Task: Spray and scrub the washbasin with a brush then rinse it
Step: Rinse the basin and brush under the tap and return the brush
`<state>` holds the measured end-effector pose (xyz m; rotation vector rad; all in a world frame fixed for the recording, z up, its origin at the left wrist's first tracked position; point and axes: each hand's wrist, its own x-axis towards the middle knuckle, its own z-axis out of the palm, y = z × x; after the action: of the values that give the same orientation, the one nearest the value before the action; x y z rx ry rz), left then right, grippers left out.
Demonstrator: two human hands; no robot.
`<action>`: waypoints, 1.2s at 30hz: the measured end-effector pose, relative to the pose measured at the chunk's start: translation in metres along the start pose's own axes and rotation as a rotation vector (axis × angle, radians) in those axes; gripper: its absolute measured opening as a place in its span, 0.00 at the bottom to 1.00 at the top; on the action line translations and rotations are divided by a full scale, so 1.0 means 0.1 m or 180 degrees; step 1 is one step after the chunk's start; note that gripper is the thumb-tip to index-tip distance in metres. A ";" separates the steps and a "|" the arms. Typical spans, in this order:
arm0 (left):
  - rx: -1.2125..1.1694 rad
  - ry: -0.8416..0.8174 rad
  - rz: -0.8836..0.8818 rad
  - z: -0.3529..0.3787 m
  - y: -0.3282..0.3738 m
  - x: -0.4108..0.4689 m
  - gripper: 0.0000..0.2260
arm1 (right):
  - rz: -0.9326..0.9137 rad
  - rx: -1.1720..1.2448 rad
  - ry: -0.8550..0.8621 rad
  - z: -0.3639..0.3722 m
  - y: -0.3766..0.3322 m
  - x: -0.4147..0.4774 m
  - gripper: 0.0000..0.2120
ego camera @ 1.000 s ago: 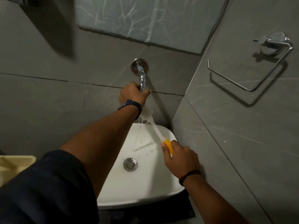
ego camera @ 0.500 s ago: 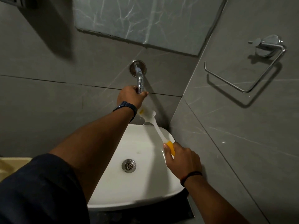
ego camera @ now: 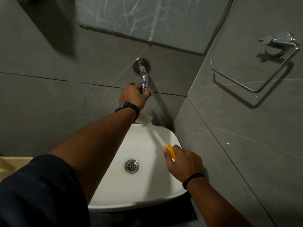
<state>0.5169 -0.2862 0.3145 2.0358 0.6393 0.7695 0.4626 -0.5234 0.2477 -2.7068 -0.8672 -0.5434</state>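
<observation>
A white washbasin (ego camera: 144, 190) sits in the corner of grey tiled walls, with a metal drain (ego camera: 131, 166) in its middle. Above it a chrome tap (ego camera: 144, 79) juts from the back wall. My left hand (ego camera: 133, 95) is wrapped around the tap's end. My right hand (ego camera: 184, 163) grips the yellow handle of a brush (ego camera: 155, 133). Its white neck slants up to the left, and its head sits at the basin's back rim under my left wrist. No water stream is visible.
A chrome towel ring (ego camera: 255, 69) hangs on the right wall. A mirror (ego camera: 154, 18) is fixed above the tap. A beige object (ego camera: 11, 164) shows at the left edge. A dark counter (ego camera: 147, 217) lies under the basin's front.
The water stream seen one second ago has stopped. The brush head has risen from inside the basin to its back rim. My left hand stays on the tap.
</observation>
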 end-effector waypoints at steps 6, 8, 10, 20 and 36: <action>0.0275 -0.0034 0.0058 0.03 -0.06 0.04 0.15 | -0.0063 -0.0141 -0.0096 0.02 0.00 -0.05 0.19; 0.0278 0.0018 0.0091 0.03 -0.07 0.05 0.15 | -0.0066 -0.0153 -0.0108 0.01 0.00 -0.07 0.19; 0.0276 0.0035 0.0130 0.02 -0.06 0.04 0.15 | -0.0096 -0.0193 -0.0131 0.02 0.01 -0.08 0.18; 0.0151 0.0176 -0.0105 -0.54 -0.55 -0.24 0.35 | 0.0024 0.0477 -0.0366 0.21 -0.23 -0.12 0.20; 0.1962 0.2009 -0.2683 -3.86 -3.84 -2.39 0.24 | -0.2566 0.1377 -0.1813 1.41 -3.62 -0.46 0.14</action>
<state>0.0182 -0.0457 0.0975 1.7078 2.1333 0.7203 0.2500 -0.2121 0.1439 -2.0386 -1.9687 0.3043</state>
